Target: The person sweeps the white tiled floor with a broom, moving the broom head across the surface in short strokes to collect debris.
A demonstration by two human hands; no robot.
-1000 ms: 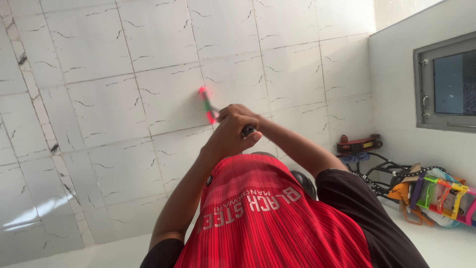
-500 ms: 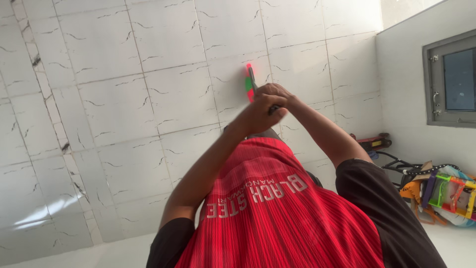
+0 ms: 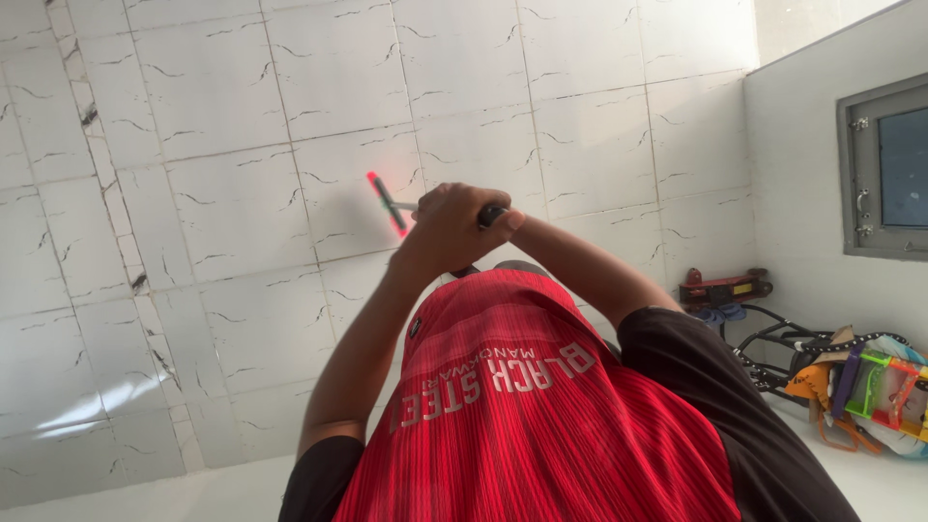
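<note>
Both hands (image 3: 452, 230) clasp squeegee (image 3: 389, 204) handle together (fingers overlapping), red-green blade tilted over white floor tiles (image 3: 232, 203).

A person in a red ribbed garment (image 3: 541, 425) crossed by a band of pale block lettering, worn over a black top. Short black sleeves (image 3: 706, 387) end near the elbows, leaving both forearms bare. A small dark tag sits near the garment's upper edge. The left hand (image 3: 440, 237) and right hand (image 3: 483, 208) wear no gloves.
</note>
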